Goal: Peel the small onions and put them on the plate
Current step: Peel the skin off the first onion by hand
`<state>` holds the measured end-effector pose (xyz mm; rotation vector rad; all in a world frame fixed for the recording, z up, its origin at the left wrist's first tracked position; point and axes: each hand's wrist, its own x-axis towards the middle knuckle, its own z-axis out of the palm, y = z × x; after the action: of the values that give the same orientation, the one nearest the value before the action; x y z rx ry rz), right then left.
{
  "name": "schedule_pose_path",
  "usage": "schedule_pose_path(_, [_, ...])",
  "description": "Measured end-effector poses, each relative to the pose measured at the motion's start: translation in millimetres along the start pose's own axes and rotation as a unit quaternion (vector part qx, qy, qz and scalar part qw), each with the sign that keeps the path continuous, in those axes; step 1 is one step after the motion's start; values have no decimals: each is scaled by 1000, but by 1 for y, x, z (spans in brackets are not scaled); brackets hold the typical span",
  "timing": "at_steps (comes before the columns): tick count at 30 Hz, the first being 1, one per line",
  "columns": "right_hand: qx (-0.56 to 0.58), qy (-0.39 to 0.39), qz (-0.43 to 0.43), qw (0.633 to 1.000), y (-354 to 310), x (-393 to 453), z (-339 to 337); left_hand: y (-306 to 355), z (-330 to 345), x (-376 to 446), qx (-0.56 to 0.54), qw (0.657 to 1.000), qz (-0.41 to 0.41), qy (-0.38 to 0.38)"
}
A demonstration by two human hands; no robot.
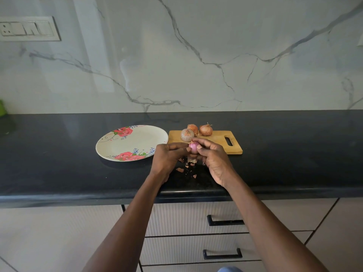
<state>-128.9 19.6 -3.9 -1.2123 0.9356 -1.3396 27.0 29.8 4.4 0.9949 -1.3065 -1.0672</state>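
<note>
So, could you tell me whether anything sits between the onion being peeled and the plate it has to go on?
Nothing visible does. The onion is held between both hands; only the left hand lies toward the plate, whose surface is bare.

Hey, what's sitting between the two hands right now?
In the head view, a peeled pink onion sits between the left hand and right hand, pinched by both. Below it, skin scraps lie on the counter.
</note>
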Motion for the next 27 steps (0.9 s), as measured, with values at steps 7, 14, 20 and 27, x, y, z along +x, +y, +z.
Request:
schedule_pose_path(7, [10,0,-6,1000,-1,-1,1,-1,1,-1,26,999,14,30])
schedule_pose_path(14, [-20,14,-20,1000,0,-1,2,2,4,-4,63,997,22,27])
schedule_pose_path(20, [-33,12,-23,999,0,-2,3,0,3,-2,87,995,9,40])
schedule_pose_path(27, [-47,19,-31,998,2,-2,2,-2,2,-2,88,995,5,43])
